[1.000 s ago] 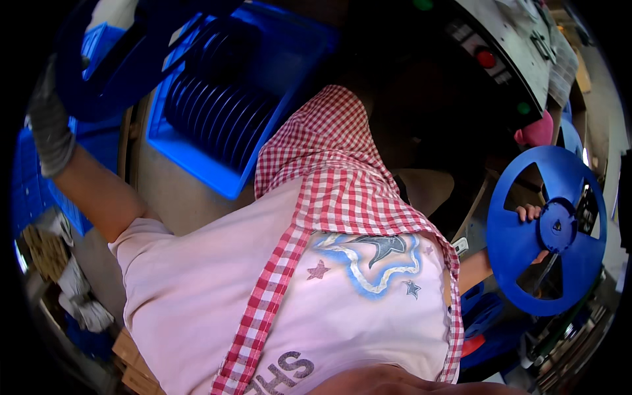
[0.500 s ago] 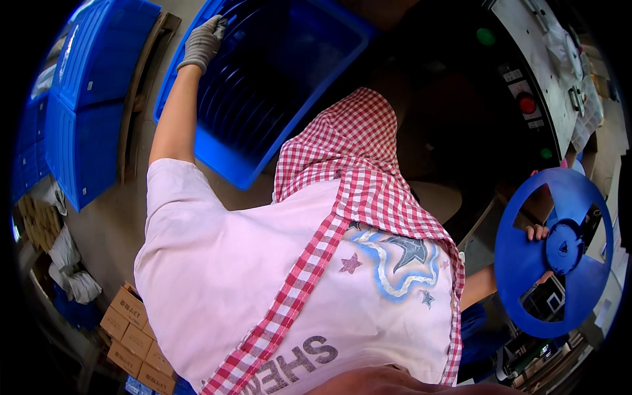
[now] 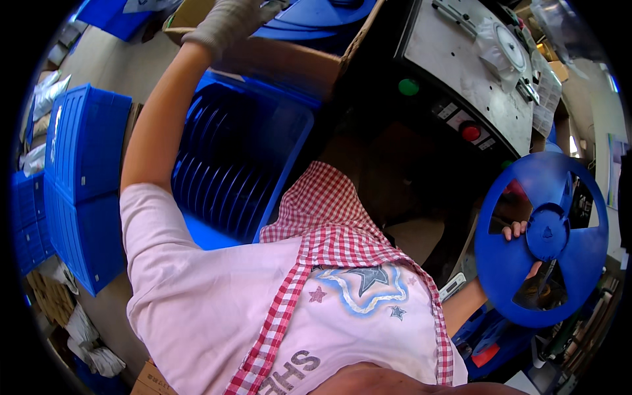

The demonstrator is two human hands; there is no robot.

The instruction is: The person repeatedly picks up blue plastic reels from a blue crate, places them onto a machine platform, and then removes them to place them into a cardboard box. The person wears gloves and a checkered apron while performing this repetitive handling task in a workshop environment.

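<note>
In my right hand point(image 3: 517, 230) is a blue plastic reel flange point(image 3: 492, 263), a round disc with a raised hub and wide openings. My bare fingers show through one opening beside the hub, with the rest of the hand behind the disc. My left hand point(image 3: 227, 26), in a grey knitted glove, is at the top edge above a cardboard box point(image 3: 283, 62) of blue discs point(image 3: 316, 20). Its fingers are smeared and partly out of the picture, so I cannot tell whether it holds anything. Below the box, a blue bin point(image 3: 289, 151) contains several dark blue discs standing on edge in rows.
A machine with a pale metal top point(image 3: 454, 59), a green button point(image 3: 408, 87) and a red button point(image 3: 471, 133) stands at the far right. Stacked blue crates point(image 3: 89, 145) are on the left. A cardboard carton point(image 3: 153, 380) lies low on the left.
My left hand has left the blue bin's rim and moved up over the cardboard box, which has come into view. The view has shifted; my right hand still holds the reel flange.
</note>
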